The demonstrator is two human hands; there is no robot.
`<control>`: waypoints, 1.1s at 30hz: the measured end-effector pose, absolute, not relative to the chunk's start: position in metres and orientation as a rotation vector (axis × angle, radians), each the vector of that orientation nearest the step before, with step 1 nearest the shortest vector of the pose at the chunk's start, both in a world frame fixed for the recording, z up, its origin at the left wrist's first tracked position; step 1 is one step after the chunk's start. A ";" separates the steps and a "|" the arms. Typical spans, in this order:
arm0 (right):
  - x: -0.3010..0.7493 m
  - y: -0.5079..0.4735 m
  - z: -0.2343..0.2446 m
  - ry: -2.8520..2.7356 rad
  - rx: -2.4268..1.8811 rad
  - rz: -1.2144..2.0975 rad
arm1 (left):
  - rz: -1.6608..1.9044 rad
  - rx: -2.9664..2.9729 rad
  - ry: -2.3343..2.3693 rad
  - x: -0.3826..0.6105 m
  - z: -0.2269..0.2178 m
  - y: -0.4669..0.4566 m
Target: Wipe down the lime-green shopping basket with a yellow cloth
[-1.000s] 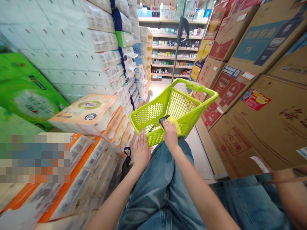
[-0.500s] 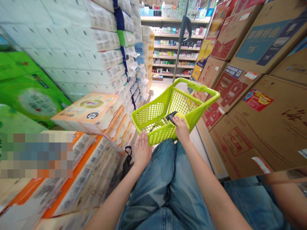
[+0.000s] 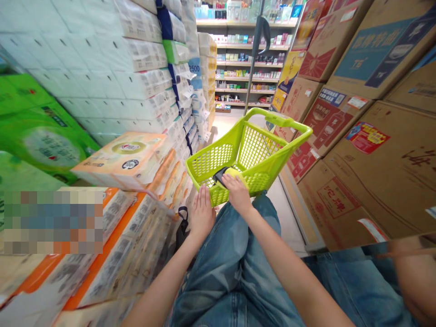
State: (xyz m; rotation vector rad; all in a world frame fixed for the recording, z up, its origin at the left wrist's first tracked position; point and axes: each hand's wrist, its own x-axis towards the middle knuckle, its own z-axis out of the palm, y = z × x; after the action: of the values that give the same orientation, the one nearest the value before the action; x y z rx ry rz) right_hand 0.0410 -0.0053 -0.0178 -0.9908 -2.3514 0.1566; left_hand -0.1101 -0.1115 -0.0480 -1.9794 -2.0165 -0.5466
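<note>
A lime-green shopping cart point(image 3: 257, 145) with lattice plastic walls stands before my knees. My left hand point(image 3: 203, 211) grips its near left corner, fingers lying over the rim and the thumb lower down. My right hand point(image 3: 237, 193) is closed over a soft yellow and black cloth point(image 3: 242, 176), pressing it on the cart's near rim. The cloth's black part point(image 3: 220, 174) hangs on the inner side of the basket. My fingers cover some of the cloth, so its full shape is hidden.
Tissue packs point(image 3: 126, 156) are stacked close on the left, and cardboard cartons point(image 3: 371, 168) rise on the right. A metal pole point(image 3: 250, 81) stands behind the cart, with stocked shelves point(image 3: 235, 72) farther back. A dark strap point(image 3: 183, 220) hangs beside my left hand.
My right hand has slid left along the near rim with the cloth, coming closer to my left hand. My left hand stays at the corner. My right knee has shifted outward.
</note>
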 end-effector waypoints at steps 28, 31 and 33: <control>0.049 0.009 -0.012 -2.162 -1.299 0.124 | -0.621 -1.953 -2.023 -0.105 -0.049 -0.110; 0.007 -0.030 -0.022 -2.299 -1.092 0.134 | -0.595 -1.949 -2.025 -0.106 -0.053 -0.109; -0.006 -0.044 -0.028 -2.374 -0.957 0.124 | -0.580 -1.940 -2.025 -0.108 -0.054 -0.108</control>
State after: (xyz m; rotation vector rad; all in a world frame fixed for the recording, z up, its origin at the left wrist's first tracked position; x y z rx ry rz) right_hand -0.0056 -0.0444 -0.0275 -0.9571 -2.3744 0.1238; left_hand -0.1075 -0.1084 -0.0545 -1.9396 -2.0249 -0.5795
